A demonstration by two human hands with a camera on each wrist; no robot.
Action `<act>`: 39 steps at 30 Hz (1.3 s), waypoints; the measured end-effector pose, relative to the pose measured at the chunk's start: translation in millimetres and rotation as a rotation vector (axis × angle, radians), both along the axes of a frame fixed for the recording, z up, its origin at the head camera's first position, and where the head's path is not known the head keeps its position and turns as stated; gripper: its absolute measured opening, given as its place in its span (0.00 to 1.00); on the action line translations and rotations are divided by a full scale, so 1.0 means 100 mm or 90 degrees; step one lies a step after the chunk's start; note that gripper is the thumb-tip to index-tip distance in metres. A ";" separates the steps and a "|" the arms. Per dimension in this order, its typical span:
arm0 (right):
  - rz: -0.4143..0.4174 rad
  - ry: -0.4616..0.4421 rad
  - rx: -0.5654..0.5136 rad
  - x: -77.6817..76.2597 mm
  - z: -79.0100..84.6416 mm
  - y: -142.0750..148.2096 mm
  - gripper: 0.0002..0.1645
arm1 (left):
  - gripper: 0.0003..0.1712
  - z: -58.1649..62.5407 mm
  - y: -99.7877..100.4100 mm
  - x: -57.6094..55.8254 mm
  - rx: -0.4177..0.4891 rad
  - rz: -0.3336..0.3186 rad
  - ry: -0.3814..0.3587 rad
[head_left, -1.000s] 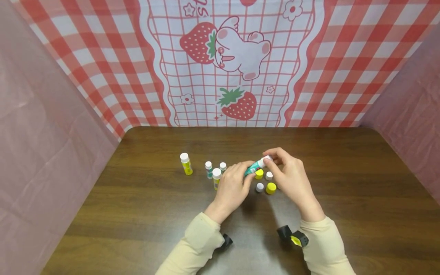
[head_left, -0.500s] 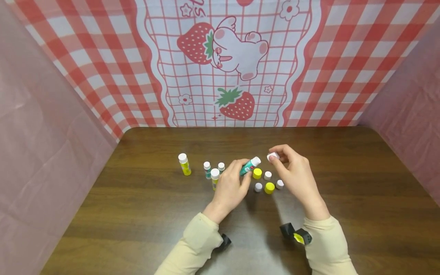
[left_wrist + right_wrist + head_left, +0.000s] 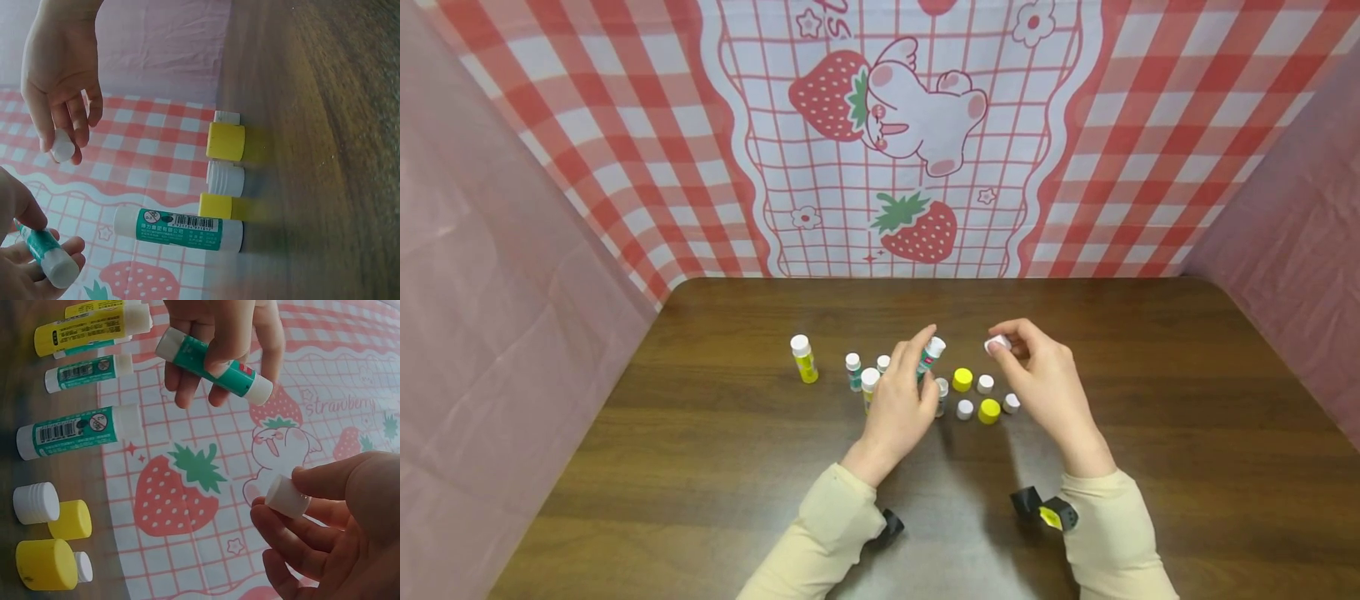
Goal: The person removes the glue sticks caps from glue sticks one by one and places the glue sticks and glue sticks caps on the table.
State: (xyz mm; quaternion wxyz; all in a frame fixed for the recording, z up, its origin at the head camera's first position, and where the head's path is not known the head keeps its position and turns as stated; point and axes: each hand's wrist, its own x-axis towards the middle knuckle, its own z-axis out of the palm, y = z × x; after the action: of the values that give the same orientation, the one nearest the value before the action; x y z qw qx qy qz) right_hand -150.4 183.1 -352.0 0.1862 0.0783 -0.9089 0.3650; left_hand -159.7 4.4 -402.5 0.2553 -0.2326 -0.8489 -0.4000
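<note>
My left hand [image 3: 898, 408] holds a green glue stick [image 3: 199, 361] between thumb and fingers, tilted, its white end up. In the head view its index finger is extended past the stick. My right hand [image 3: 1052, 392] pinches a white cap [image 3: 286, 497] between thumb and fingertips, apart from the stick and to its right. Below the hands, another green glue stick [image 3: 178, 228] stands upright near my left thumb. Loose caps stand close by: a yellow cap [image 3: 962, 380], a second yellow cap [image 3: 989, 412] and several white caps [image 3: 985, 383].
Left of my left hand stand a yellow glue stick [image 3: 805, 364], a small green glue stick [image 3: 854, 374] and another yellow glue stick [image 3: 869, 390] partly behind the hand. A strawberry-patterned cloth [image 3: 925, 125] hangs behind the brown table [image 3: 715, 450].
The white cap has come off the green glue stick and moved right in my right hand. My left hand has turned the stick more upright, its index finger now extended.
</note>
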 end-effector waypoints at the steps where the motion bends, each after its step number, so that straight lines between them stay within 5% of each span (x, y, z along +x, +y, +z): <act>1: -0.003 0.000 -0.002 0.00 -0.01 0.00 0.12 | 0.33 0.00 0.00 0.00 -0.002 -0.001 0.003; 17: -0.018 -0.067 0.026 -0.10 -0.16 0.05 0.13 | 0.22 -0.03 0.01 -0.01 -0.020 0.029 0.024; 29: -0.027 -0.150 0.127 -0.20 -0.33 0.13 0.13 | 0.20 -0.05 0.02 -0.02 -0.022 0.053 0.018; 39: -0.057 -0.166 0.220 -0.26 -0.47 0.17 0.12 | 0.16 -0.05 0.02 0.00 -0.055 0.073 -0.003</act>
State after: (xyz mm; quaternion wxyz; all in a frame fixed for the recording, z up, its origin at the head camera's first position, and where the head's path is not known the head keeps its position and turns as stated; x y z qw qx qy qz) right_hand -176.0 200.1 -398.7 0.0673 0.0205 -0.9768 0.2020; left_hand -160.1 6.7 -407.3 0.2658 -0.1935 -0.8778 -0.3483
